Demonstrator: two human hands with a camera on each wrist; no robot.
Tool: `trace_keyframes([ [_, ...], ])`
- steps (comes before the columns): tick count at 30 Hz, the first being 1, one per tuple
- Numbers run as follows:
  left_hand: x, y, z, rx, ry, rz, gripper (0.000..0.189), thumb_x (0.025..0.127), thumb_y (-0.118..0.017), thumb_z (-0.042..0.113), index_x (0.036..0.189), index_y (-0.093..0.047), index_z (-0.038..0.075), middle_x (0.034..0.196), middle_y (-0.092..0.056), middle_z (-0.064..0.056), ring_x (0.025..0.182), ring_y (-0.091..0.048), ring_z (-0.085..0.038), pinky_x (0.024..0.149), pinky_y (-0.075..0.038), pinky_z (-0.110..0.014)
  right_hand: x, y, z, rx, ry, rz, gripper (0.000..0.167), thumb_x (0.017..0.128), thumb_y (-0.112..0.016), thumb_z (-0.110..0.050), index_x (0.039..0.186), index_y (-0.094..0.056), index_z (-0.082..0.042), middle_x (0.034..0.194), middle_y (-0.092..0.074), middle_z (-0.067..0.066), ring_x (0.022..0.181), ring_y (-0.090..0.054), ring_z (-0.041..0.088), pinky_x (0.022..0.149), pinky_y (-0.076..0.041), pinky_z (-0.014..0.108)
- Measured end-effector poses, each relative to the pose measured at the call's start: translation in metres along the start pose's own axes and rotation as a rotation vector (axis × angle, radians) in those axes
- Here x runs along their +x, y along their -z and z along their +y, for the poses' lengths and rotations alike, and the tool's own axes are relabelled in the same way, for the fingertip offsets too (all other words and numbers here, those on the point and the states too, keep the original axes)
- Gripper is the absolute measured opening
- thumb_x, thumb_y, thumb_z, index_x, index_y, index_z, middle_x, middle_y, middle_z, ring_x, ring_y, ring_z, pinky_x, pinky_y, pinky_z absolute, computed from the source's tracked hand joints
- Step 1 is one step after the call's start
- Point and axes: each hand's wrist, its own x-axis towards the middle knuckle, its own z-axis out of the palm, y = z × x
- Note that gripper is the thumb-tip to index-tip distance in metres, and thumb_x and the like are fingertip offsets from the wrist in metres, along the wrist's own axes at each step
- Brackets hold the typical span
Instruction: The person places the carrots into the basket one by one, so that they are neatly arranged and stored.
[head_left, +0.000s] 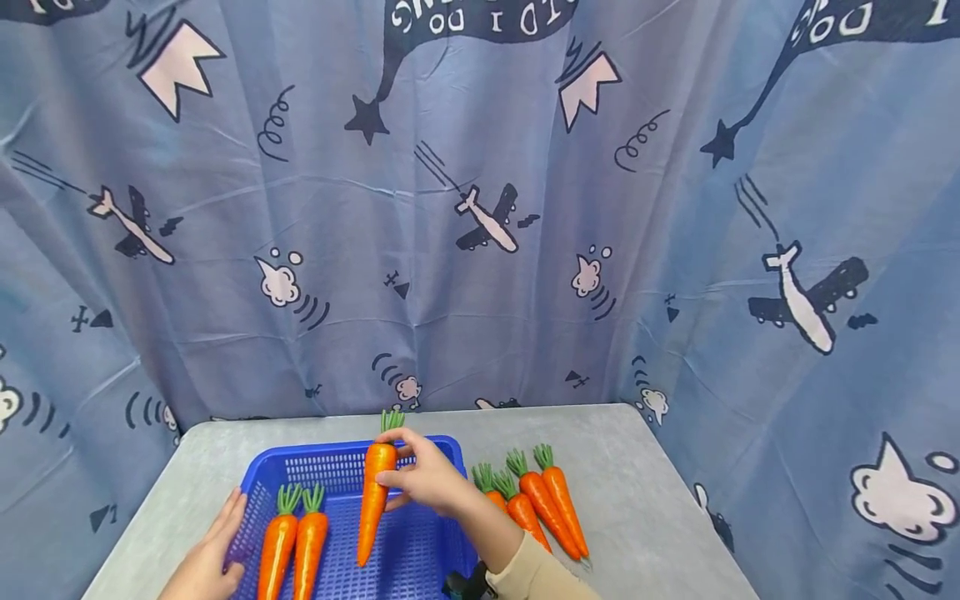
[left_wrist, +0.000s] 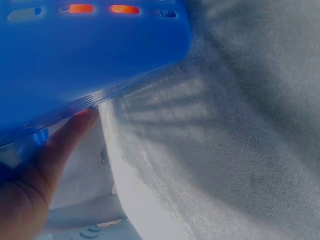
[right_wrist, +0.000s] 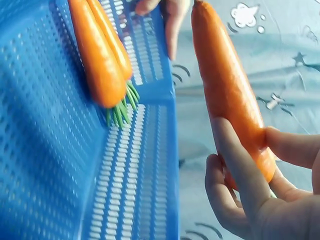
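- The right hand [head_left: 423, 477] is gripping a carrot [head_left: 372, 500], fingers curled, above the blue basket [head_left: 337, 508].
- The left hand [head_left: 206, 557] is holding the basket's left rim.
- Two carrots [head_left: 310, 546] are lying inside, four carrots [head_left: 545, 507] on the bench [head_left: 637, 517].

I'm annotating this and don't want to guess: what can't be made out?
Head view: tips of the two carrots in the basket, cut off by the bottom edge.
Head view: leftmost loose carrot's lower part, behind the right forearm.
Right wrist view: held carrot's leaves, mostly behind the right grip.
Left wrist view: carrots, mostly behind the basket's wall.
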Motion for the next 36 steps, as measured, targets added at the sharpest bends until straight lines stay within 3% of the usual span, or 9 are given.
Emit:
trace_keyframes([
  [7, -0.001, 0.002, 0.001, -0.021, 0.018, -0.027, 0.09, 0.07, -0.069, -0.004, 0.149, -0.029, -0.018, 0.156, -0.025, -0.038, 0.134, -0.042, -0.053, 0.1, -0.047, -0.061, 0.02, -0.027, 0.008, -0.027, -0.102, -0.049, 0.044, 0.088, -0.068, 0.007, 0.126, -0.061, -0.013, 0.11, -0.055, 0.015, 0.086, -0.069, 0.031, 0.061, -0.062, 0.05],
  [12, 0.0, 0.005, 0.002, -0.039, 0.035, -0.052, 0.09, 0.072, -0.069, -0.004, 0.15, -0.026, -0.018, 0.156, -0.023, -0.038, 0.134, -0.043, -0.055, 0.1, -0.047, -0.06, 0.036, -0.043, 0.017, -0.054, -0.179, -0.06, 0.044, 0.086, -0.067, 0.012, 0.122, -0.061, -0.013, 0.102, -0.058, 0.016, 0.085, -0.069, 0.035, 0.065, -0.06, 0.058],
  [22, -0.001, 0.005, 0.004, -0.04, 0.01, -0.014, 0.09, 0.07, -0.069, -0.005, 0.149, -0.028, -0.018, 0.156, -0.024, -0.038, 0.133, -0.042, -0.056, 0.102, -0.041, -0.061, 0.05, -0.074, 0.052, -0.173, -0.3, -0.092, 0.042, 0.081, -0.065, 0.019, 0.111, -0.06, -0.009, 0.098, -0.056, 0.014, 0.074, -0.069, 0.034, 0.065, -0.061, 0.055],
  [27, -0.001, 0.006, 0.004, -0.047, 0.029, -0.045, 0.09, 0.071, -0.069, -0.005, 0.15, -0.026, -0.018, 0.156, -0.022, -0.038, 0.135, -0.04, -0.057, 0.103, -0.039, -0.061, 0.051, -0.085, 0.062, -0.36, -0.357, -0.081, 0.04, 0.078, -0.069, 0.02, 0.103, -0.06, -0.01, 0.094, -0.055, 0.013, 0.067, -0.068, 0.031, 0.064, -0.062, 0.05],
  [30, -0.001, 0.007, 0.004, -0.051, 0.046, -0.067, 0.09, 0.072, -0.069, -0.004, 0.15, -0.025, -0.018, 0.157, -0.021, -0.038, 0.135, -0.038, -0.057, 0.103, -0.038, -0.061, 0.054, -0.09, 0.063, -0.563, -0.363, -0.076, 0.034, 0.079, -0.078, 0.007, 0.104, -0.065, -0.013, 0.097, -0.059, 0.01, 0.063, -0.066, 0.026, 0.056, -0.062, 0.043],
  [33, -0.001, 0.006, 0.004, -0.045, 0.039, -0.052, 0.09, 0.072, -0.069, -0.005, 0.15, -0.026, -0.018, 0.157, -0.021, -0.038, 0.135, -0.039, -0.057, 0.103, -0.038, -0.061, 0.056, -0.092, 0.062, -0.801, -0.338, -0.062, 0.038, 0.08, -0.084, -0.014, 0.114, -0.069, -0.021, 0.107, -0.065, 0.003, 0.055, -0.065, 0.02, 0.047, -0.059, 0.035],
  [36, -0.002, 0.003, 0.003, -0.022, 0.006, 0.004, 0.09, 0.07, -0.07, -0.006, 0.149, -0.029, -0.018, 0.156, -0.024, -0.037, 0.133, -0.042, -0.056, 0.102, -0.041, -0.061, 0.057, -0.089, 0.061, -0.869, -0.3, -0.061, 0.049, 0.081, -0.085, -0.028, 0.127, -0.067, -0.025, 0.117, -0.069, 0.004, 0.048, -0.065, 0.018, 0.044, -0.056, 0.032],
])
